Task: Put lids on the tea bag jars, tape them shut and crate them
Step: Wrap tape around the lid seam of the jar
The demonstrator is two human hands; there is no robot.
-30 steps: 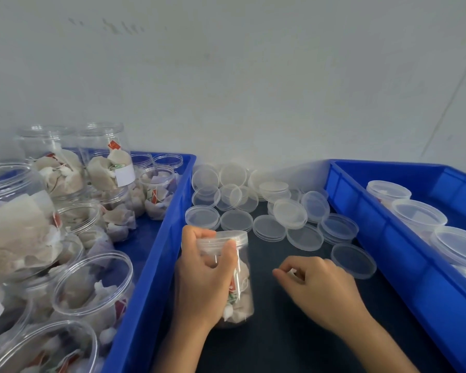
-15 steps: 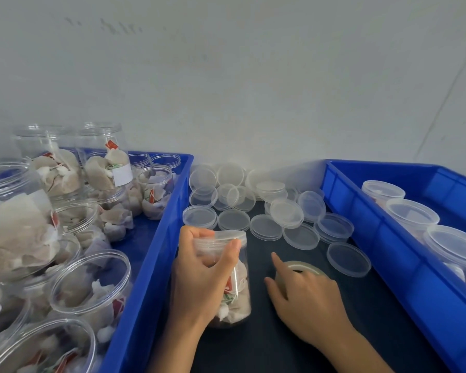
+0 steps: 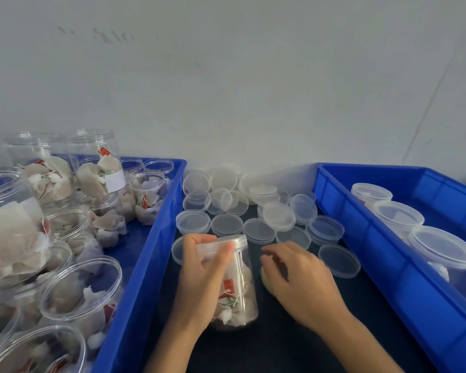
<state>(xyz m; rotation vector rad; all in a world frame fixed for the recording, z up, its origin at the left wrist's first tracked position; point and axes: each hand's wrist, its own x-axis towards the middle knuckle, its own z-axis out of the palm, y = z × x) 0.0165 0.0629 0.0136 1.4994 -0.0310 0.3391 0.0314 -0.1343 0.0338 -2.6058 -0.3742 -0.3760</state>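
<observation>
One lidded jar [image 3: 234,281] in left hand [image 3: 202,278] grip, right hand [image 3: 296,281] on tape roll [image 3: 267,278] (mostly hidden)

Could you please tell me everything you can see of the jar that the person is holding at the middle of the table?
The jar is a clear plastic cylinder with a clear lid already on its mouth. It holds pale tea bags with red and green tags, piled toward its bottom. It stands on the dark table, tilted a little, between the two blue crates. The left hand grips it from the left, thumb and fingers curled round the lid's rim. The right hand is close beside it, and no contact shows.
</observation>
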